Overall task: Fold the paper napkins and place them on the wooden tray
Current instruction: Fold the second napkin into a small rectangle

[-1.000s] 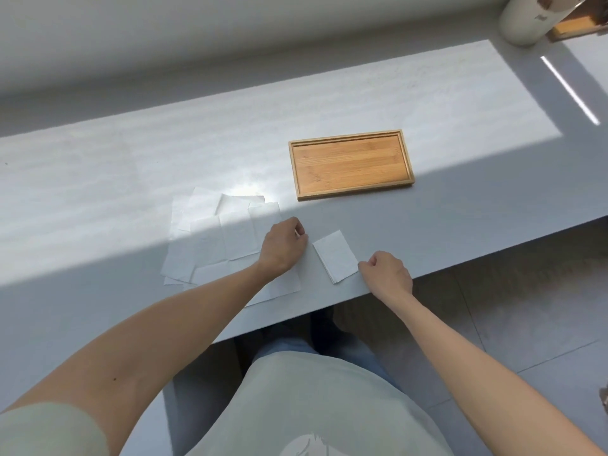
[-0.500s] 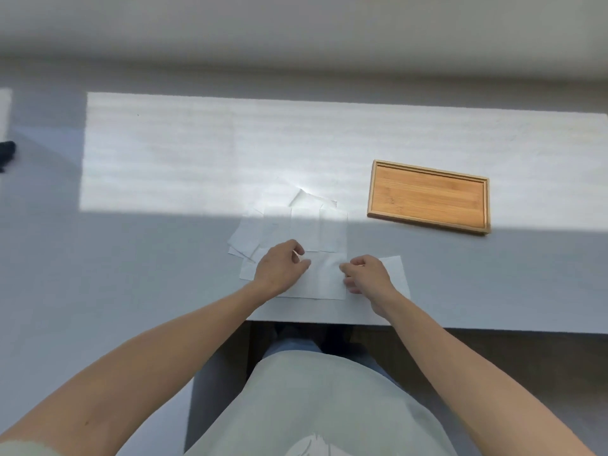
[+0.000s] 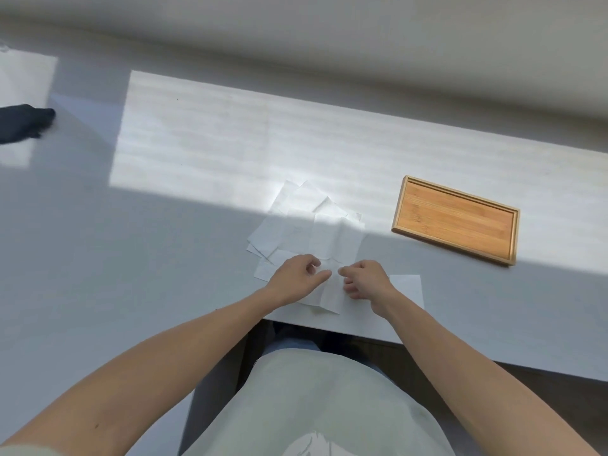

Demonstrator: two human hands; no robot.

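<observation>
Several white paper napkins (image 3: 306, 222) lie spread and overlapping on the grey table, just beyond my hands. My left hand (image 3: 297, 278) and my right hand (image 3: 365, 279) rest side by side on the nearest napkin (image 3: 330, 296), fingertips pinching at its upper part. A folded napkin (image 3: 408, 286) lies flat just right of my right wrist, near the table's front edge. The wooden tray (image 3: 455, 220) sits to the right with nothing in it, apart from both hands.
The grey table (image 3: 164, 258) has a sunlit band across its far half. A dark object (image 3: 23, 123) lies at the far left. The front edge runs close under my wrists, with my lap below it.
My right hand has moved left from the folded napkin onto the napkin pile, beside my left hand. The camera view has swung left, shifting the tray to the right.
</observation>
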